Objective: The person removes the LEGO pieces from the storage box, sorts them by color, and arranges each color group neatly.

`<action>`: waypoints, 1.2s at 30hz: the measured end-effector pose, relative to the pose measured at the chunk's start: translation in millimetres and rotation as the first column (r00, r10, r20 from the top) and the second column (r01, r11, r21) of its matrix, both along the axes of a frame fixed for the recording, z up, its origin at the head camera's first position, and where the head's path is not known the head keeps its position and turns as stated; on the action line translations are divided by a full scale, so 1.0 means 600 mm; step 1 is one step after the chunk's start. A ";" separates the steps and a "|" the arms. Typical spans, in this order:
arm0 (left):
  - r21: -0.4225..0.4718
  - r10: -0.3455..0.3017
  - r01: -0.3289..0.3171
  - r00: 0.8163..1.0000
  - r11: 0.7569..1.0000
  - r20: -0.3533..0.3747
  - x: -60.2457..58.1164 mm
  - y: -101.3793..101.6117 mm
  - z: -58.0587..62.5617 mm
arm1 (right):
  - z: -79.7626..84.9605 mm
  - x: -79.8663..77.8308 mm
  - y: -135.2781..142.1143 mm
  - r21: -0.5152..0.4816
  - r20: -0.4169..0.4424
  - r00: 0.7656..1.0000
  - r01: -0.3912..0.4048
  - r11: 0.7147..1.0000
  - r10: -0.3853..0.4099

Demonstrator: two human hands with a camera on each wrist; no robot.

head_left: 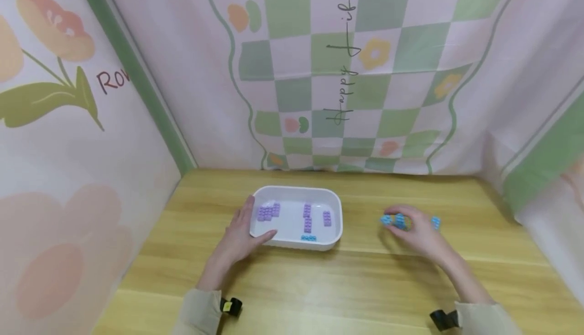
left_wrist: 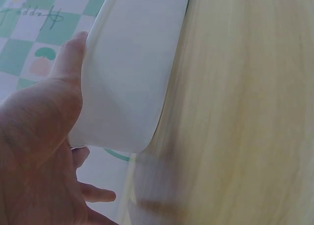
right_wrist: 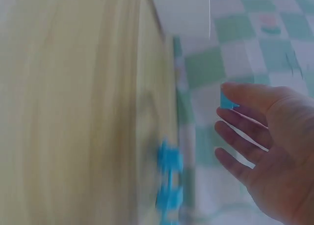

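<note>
My left hand (head_left: 239, 238) holds the near left corner of a white tray (head_left: 283, 244), thumb along the near rim and fingers at the left end. In the left wrist view the tray's outer wall (left_wrist: 127, 72) shows beside the thumb. Several purple toy bricks (head_left: 307, 217) and a blue brick (head_left: 308, 238) lie inside. To the right of the tray, my right hand (head_left: 417, 231) pinches a small blue toy brick (head_left: 386, 220) between thumb and forefinger, above the table. The thumb partly hides that brick (right_wrist: 226, 98) in the right wrist view.
More blue bricks stand on the wooden table (head_left: 315, 289), one beneath the right hand, another blue brick (head_left: 436, 222) beyond its wrist side. A printed cloth (head_left: 328, 81) hangs behind the table's far edge, and a curtain (head_left: 150, 173) borders the left side.
</note>
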State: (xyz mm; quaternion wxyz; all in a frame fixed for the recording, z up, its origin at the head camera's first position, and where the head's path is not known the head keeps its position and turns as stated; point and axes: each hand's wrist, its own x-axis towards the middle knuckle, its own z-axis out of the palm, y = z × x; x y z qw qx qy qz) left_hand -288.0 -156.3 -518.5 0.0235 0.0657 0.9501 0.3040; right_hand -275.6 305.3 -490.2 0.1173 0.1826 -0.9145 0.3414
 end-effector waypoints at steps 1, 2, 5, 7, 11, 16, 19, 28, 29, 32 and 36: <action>0.001 0.000 0.000 1.000 1.000 -0.002 -0.001 0.000 0.001 | -0.004 0.001 0.016 0.002 0.013 1.000 0.014 1.000 -0.014; 0.002 0.001 -0.001 1.000 1.000 0.001 -0.001 0.000 0.002 | -0.007 0.002 0.031 0.006 0.018 0.999 0.032 0.999 -0.032; 0.004 0.001 -0.001 1.000 1.000 0.004 -0.002 0.000 0.002 | -0.018 0.006 0.075 0.035 0.033 0.996 0.084 0.996 -0.085; 0.003 0.000 0.000 1.000 1.000 0.004 -0.002 -0.001 0.002 | -0.026 0.007 0.101 0.053 0.019 0.994 0.109 0.993 -0.110; 0.006 0.000 0.000 1.000 1.000 0.002 -0.001 0.000 0.004 | -0.038 0.011 0.142 0.083 0.013 0.988 0.150 0.985 -0.152; 0.009 0.002 -0.002 1.000 1.000 0.000 0.000 -0.001 0.003 | -0.052 0.008 0.174 0.116 0.031 0.981 0.185 0.976 -0.190; 0.014 0.003 -0.003 1.000 1.000 0.005 0.000 -0.001 0.002 | -0.060 0.005 0.185 0.132 0.028 0.977 0.205 0.970 -0.210; 0.013 0.012 -0.012 1.000 1.000 0.002 0.002 0.003 0.004 | -0.061 0.002 0.208 0.141 0.038 0.971 0.227 0.964 -0.235; 0.012 0.014 -0.014 1.000 1.000 0.003 0.002 0.003 0.006 | -0.059 0.002 0.210 0.150 0.037 0.971 0.228 0.962 -0.236; 0.008 0.017 -0.017 1.000 1.000 -0.001 0.002 0.003 0.007 | -0.055 -0.001 0.216 0.182 0.031 0.971 0.227 0.957 -0.236; 0.000 0.013 -0.013 1.000 1.000 -0.005 0.001 0.003 0.006 | -0.059 -0.004 0.222 0.207 0.036 0.973 0.217 0.954 -0.229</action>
